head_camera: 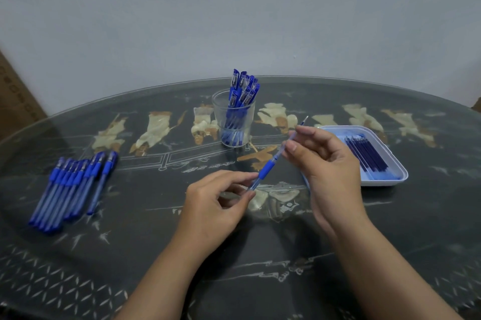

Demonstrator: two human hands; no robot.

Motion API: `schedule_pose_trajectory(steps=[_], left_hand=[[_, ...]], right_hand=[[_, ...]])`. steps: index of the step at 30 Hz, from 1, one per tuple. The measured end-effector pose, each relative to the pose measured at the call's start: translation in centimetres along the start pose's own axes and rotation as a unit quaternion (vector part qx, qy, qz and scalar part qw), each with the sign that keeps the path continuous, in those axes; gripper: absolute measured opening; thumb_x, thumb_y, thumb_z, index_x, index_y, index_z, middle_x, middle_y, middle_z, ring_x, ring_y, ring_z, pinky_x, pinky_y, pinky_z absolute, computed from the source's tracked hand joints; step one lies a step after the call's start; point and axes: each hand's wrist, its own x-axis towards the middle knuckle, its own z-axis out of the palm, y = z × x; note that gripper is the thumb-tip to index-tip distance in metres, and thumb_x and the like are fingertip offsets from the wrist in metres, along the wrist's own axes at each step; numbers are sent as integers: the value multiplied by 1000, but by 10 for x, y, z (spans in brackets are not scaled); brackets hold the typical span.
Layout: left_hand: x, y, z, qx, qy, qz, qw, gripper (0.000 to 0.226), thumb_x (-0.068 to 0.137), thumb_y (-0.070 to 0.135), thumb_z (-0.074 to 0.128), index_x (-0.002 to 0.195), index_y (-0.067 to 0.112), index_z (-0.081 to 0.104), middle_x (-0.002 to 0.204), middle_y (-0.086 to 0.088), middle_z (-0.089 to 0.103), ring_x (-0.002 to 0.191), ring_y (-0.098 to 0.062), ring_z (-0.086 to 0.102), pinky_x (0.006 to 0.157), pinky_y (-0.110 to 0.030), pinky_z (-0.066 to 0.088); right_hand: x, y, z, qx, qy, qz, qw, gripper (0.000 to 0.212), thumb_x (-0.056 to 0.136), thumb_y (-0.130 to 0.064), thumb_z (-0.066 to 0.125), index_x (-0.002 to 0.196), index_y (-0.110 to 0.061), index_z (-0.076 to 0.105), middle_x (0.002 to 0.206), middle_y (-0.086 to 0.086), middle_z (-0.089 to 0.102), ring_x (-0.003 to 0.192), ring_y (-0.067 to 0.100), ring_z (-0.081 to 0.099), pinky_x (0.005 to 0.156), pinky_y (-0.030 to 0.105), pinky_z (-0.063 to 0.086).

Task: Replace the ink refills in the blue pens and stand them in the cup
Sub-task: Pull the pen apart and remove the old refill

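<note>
Both hands are clamped on the same pen, held in the air over the middle of the table: the left hand [216, 198] pinches the lower end of the clear barrel between thumb and fingertips, and the right hand [328, 166] pinches the thin refill [302, 124] that sticks out of the barrel's upper end. From my seat I read the pen [266, 169] as tilted, its blue rubber grip between the two hands and the refill tip pointing up and away towards the wall

Behind the hands stands a clear cup [221, 111], upright, with a bunch of capped blue pens [243, 88] leaning in it, caps up. On the left a row of blue pens [73, 189] lies flat, side by side and touching. On the right a white tray [382, 183] holds a bundle of dark blue refills [367, 155] lying side by side

The table [156, 241] is dark, rounded and glossy, with a glass-like sheen, pale inlaid figures across the far half and a diamond border near me. A plain grey-blue wall [234, 20] rises just behind it. A brown cardboard box [15, 101] shows at the left edge
</note>
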Motion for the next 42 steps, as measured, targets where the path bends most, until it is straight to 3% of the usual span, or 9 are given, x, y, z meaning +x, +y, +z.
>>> schedule_pose_trajectory(steps=[4,12,15,18,22,26,32,36,42], left_hand=[[1,-2,0,8,2,4,1000,33,75,-2,79,102,18,76,91,6,70,78,-9,68,63,-10,49],[1,-9,1,32,61,24,997,35,76,-2,78,105,17,74,92,11,69,82,-6,67,66,-11,51],[2,-11,1,17,110,6,994,36,76,-4,77,104,18,73,92,8,70,80,-9,67,67,-11,51],[3,-11,0,-14,139,-26,990,40,76,-5,76,103,23,72,90,5,70,79,-11,67,66,-11,50],[3,-11,-1,-30,138,-38,989,42,76,-6,76,102,27,71,90,3,71,78,-12,67,63,-12,51],[3,-12,0,-37,136,-49,989,40,76,-6,76,101,25,72,90,1,71,78,-14,67,63,-15,53],[3,-13,0,-38,131,-55,989,40,76,-6,76,101,25,72,90,2,71,77,-11,67,62,-12,50],[3,-13,0,-39,129,-58,989,40,76,-6,76,100,26,72,88,1,70,75,-9,66,60,-13,50],[3,-13,1,-34,129,-61,989,38,76,-5,76,100,24,73,88,3,71,76,-8,67,60,-12,50]], right_hand=[[1,-1,6,-50,11,-27,998,28,79,11,68,99,-9,70,89,4,73,88,13,70,82,25,56],[53,-52,-16,42,90,-83,992,28,86,11,61,99,-14,66,87,1,59,72,11,63,73,23,54],[68,-45,-24,-144,22,-32,989,27,84,9,65,100,-14,68,92,6,63,70,10,65,70,21,56],[72,-19,-33,-355,-72,52,931,30,81,7,70,105,-9,71,88,7,67,68,11,67,66,19,55],[72,-2,-35,-481,-116,91,864,24,83,4,70,103,-9,71,86,9,68,71,16,67,63,15,55],[78,7,-33,-531,-109,82,836,25,81,1,73,101,-14,68,81,11,73,68,18,70,78,32,58],[84,18,-33,-549,-97,72,827,31,78,2,74,97,-17,59,80,12,72,73,23,70,78,44,58],[86,24,-35,-559,-89,59,822,34,76,1,75,93,-22,56,86,13,69,79,29,68,78,46,57],[87,30,-37,-563,-82,35,821,27,81,2,60,90,-23,54,83,12,66,87,27,69,75,42,55]])
